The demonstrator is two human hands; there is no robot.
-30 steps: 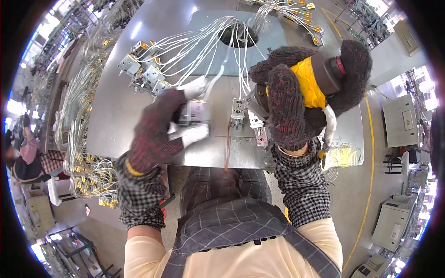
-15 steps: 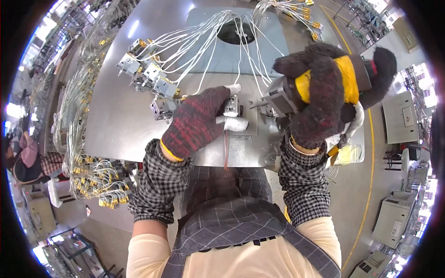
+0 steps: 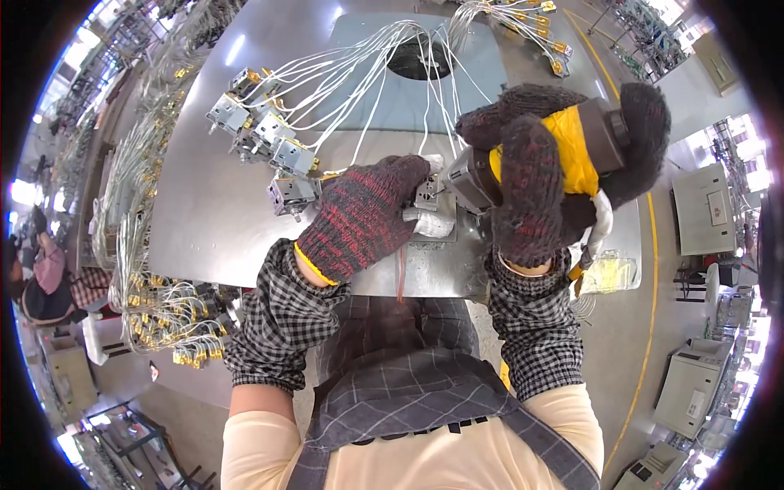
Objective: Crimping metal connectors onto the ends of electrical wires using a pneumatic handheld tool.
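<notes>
My left hand (image 3: 363, 216), in a dark red knit glove, presses down on a small grey metal switch box (image 3: 427, 194) with a white wire, at the near edge of the metal table (image 3: 204, 220). My right hand (image 3: 531, 188), in a dark knit glove, grips a yellow and black power screwdriver (image 3: 572, 151). The tool's nose points left at the box and is right against it. Part of the box is hidden under my left fingers.
Several more grey switch boxes (image 3: 261, 135) with white wires lie at the table's left. The wires run to a round hole (image 3: 425, 61) in a blue panel. Bundles of wired parts (image 3: 163, 302) hang off the left. A clear bag (image 3: 608, 273) sits at the right edge.
My left hand moved right from the loose boxes onto the box near the tool. My right hand swung the screwdriver up and brought its nose to that box.
</notes>
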